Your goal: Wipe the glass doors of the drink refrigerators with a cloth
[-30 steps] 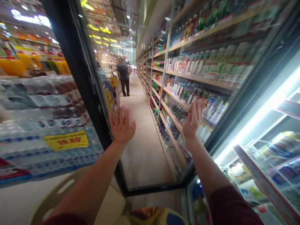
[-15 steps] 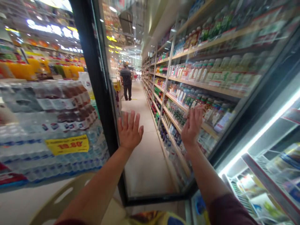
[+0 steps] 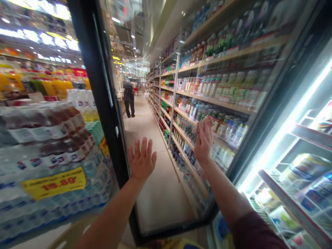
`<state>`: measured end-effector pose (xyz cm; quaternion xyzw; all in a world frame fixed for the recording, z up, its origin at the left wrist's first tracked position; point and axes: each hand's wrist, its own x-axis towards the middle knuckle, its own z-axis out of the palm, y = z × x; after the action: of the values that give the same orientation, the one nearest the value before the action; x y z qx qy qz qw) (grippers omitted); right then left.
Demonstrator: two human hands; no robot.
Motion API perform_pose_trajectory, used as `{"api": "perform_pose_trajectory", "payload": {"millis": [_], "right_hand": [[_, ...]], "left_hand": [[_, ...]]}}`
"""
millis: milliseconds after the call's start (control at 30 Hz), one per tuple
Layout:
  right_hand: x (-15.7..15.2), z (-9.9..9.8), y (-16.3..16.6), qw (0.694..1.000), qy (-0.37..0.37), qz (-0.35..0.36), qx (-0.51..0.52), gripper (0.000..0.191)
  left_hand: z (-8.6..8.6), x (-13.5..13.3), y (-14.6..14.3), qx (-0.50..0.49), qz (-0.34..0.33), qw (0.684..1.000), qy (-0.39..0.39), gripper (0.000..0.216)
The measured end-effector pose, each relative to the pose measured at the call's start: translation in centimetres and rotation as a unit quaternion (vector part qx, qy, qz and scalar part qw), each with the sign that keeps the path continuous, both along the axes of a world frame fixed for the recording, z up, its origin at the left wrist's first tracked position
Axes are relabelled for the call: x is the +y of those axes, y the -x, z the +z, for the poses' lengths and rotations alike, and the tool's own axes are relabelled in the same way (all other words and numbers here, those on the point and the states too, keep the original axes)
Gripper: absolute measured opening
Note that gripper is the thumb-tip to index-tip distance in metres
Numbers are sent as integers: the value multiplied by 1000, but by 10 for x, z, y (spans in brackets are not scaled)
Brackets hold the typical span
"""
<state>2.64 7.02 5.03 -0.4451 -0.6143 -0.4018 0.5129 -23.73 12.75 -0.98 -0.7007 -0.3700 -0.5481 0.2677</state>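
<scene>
Both palms flat against the glass cooler door (image 3: 166,183): left hand (image 3: 142,159) spread wide by its black frame edge, right hand (image 3: 204,140) open too, nearer the hinge side. Neither's gripping anything.

Door (image 3: 107,114) left of cooler shelves (image 3: 285,194)

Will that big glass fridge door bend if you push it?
Probably not: the glass door has a thick black frame, so it likely swings as one stiff piece. It seems heavy; the left hand and right hand both press flat on it.
</scene>
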Motion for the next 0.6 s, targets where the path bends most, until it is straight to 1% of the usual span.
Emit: {"api": "perform_pose_trajectory", "payload": {"millis": [33, 67, 100, 167, 200, 233, 267, 333, 400, 433, 467, 533, 567, 600], "right_hand": [[2, 3, 9, 999, -21, -19, 32, 61], [3, 0, 21, 998, -31, -27, 37, 61], [3, -7, 34, 999, -32, -24, 12, 62], [5, -25, 55, 996, -9, 9, -93, 64], [7, -30, 60, 991, -5, 21, -130, 65], [9, -31, 62, 990, -8, 24, -138, 65], [11, -27, 59, 993, -21, 18, -112, 65], [14, -9, 50, 998, -65, -8, 11, 63], [15, 9, 46, 988, -95, -17, 117, 59], [14, 14, 50, 986, -92, -12, 137, 59], [13, 14, 57, 989, -72, -1, 132, 60], [10, 4, 82, 997, 20, 29, 71, 64], [9, -4, 95, 995, 74, 47, 37, 67], [8, -11, 108, 990, 121, 67, 12, 69]], "left_hand": [[1, 0, 0, 4, -1, 1000, -13, 65], [2, 0, 1, 9, 2, 1000, -27, 68], [3, -1, 2, 16, 8, 999, -44, 71], [6, -2, 3, 34, 29, 996, -71, 75], [7, -3, 3, 44, 40, 995, -81, 77], [8, -3, 3, 51, 50, 994, -88, 78], [9, -2, 3, 57, 57, 992, -94, 79], [9, 1, 3, 61, 63, 991, -102, 79], [9, 5, 2, 59, 62, 991, -107, 79], [9, 8, 2, 59, 60, 991, -106, 79], [10, 10, 2, 57, 56, 991, -105, 79], [12, 11, 2, 46, 38, 994, -97, 75], [13, 9, 1, 34, 16, 995, -88, 72], [13, 5, -1, 17, -20, 997, -78, 68]]}}
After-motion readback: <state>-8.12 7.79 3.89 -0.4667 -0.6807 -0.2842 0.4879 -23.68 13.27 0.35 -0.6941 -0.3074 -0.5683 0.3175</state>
